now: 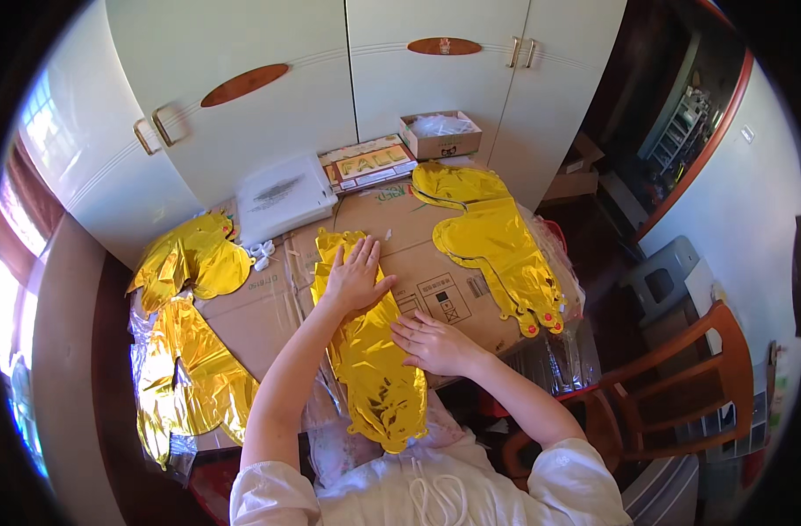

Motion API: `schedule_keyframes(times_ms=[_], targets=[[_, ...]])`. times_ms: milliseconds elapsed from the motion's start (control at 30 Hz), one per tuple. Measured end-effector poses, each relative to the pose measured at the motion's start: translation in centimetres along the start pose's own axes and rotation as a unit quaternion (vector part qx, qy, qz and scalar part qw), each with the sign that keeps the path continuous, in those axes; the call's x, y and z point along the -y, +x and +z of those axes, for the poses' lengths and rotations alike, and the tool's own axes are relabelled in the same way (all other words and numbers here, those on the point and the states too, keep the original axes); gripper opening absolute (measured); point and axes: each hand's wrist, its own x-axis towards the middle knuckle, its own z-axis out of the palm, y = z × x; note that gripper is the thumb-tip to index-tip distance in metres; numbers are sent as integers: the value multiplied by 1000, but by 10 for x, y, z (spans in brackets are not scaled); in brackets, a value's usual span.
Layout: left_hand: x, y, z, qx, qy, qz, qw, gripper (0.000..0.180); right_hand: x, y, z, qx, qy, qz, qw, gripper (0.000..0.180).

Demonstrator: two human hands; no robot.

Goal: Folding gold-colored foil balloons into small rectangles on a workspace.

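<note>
A long, flat gold foil balloon, creased and uninflated, lies in front of me with its near end hanging toward my lap. My left hand rests flat on its upper part, fingers stretched out. Lower down, my right hand lies at the balloon's right edge, with its fingers extended over the foil and nothing gripped. To the right is another flat gold foil balloon, with small round red marks at its near end. More crumpled gold foil balloons, an upper one and a lower one, spread along the left side.
Brown cardboard covers the table. At the back stand a white plastic case, a flat printed box and an open carton of clear plastic bags. White cabinets rise behind; a wooden chair stands right.
</note>
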Motion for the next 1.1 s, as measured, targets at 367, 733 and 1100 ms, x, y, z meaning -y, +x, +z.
schedule_keyframes(times_ms=[367,733,1100], targets=[[19,20,4,5,7,-55,998,82,3,-9,-9,36,4,-4,999,62],[22,24,4,2,-17,-88,996,92,9,-22,-20,75,47,-21,996,64],[36,28,-7,33,-58,-123,990,80,17,-15,-43,132,6,-46,990,79]])
